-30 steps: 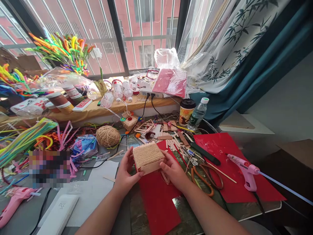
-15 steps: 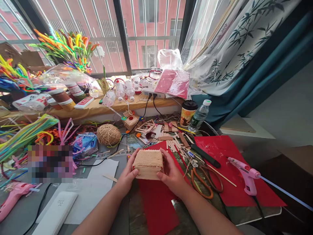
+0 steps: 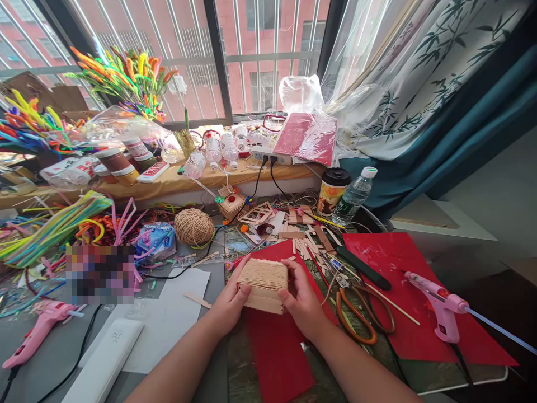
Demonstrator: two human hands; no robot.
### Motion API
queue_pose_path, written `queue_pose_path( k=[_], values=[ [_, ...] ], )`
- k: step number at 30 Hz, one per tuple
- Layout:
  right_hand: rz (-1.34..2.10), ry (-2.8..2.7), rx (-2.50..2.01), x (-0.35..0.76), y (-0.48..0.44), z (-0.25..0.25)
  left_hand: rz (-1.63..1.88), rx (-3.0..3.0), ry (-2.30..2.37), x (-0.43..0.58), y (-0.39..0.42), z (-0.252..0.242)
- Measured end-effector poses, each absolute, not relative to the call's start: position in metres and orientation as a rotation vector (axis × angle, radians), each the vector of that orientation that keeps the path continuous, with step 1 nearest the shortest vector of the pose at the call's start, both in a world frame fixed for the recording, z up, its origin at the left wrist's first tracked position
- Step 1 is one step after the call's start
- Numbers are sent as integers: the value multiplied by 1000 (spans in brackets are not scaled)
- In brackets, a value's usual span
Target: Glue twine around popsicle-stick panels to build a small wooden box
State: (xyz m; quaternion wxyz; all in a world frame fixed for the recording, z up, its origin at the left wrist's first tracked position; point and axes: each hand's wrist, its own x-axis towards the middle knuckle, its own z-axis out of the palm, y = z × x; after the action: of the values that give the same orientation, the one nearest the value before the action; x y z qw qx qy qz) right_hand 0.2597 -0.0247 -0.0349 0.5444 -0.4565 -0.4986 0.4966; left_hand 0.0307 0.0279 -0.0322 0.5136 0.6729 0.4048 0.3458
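Between my two hands is a small box (image 3: 263, 277) that looks made of wooden craft sticks, with twine wound in rows over the side facing up. My left hand (image 3: 230, 299) grips its left end, thumb on the near face. Around the right end wraps my right hand (image 3: 302, 299), its thumb on the near lower corner. The box is held above a red sheet (image 3: 277, 355). Beyond it sits a ball of twine (image 3: 193, 228), and loose craft sticks (image 3: 300, 243) lie scattered behind my right hand.
Scissors (image 3: 356, 319) with orange-brown handles lie right of my right hand. A pink glue gun (image 3: 440, 308) rests on another red sheet (image 3: 403, 336); a second pink glue gun (image 3: 39, 330) lies left beside a white power bank (image 3: 104, 361). A water bottle (image 3: 354, 196) and lidded cup (image 3: 333, 193) stand behind.
The box has turned slightly in my hands, its right end now nearer and lower. The whole view has shifted, so the surroundings appear farther right.
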Motion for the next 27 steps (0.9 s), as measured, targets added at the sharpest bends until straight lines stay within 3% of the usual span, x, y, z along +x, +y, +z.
queue_pose_path(
  k=[13, 27],
  values=[
    [1468, -976, -1074, 265, -18, -20, 921, 1915, 815, 27, 23, -19],
    [1468, -1097, -777, 251, -21, -18, 964, 1710, 756, 27, 21, -19]
  ],
)
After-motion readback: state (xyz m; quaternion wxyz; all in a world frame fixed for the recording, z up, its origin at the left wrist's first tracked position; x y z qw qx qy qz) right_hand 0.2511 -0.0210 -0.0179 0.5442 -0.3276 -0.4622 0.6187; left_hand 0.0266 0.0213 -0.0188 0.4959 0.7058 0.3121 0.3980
